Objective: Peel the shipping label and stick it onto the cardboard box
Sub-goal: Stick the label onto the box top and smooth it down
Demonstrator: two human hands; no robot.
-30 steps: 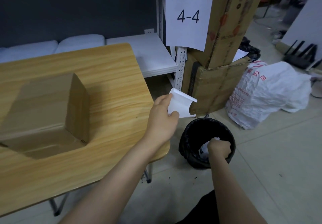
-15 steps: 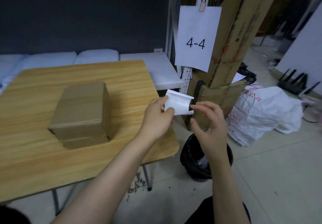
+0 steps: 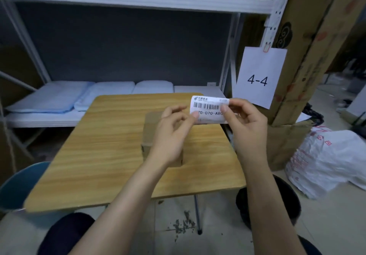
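Standing centred on the wooden table for a flat sticking face, cardboard box; pinching opposite edges, left hand and right hand, stretching shipping label taut, print-side near, above box's far right, avoiding curl.

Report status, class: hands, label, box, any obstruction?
Left hand and right hand pinch shipping label, print facing camera. Cardboard box on table, partly behind left hand. Nothing obstructing.

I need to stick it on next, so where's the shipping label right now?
The shipping label is held up between both hands, just above and right of the cardboard box on the wooden table.
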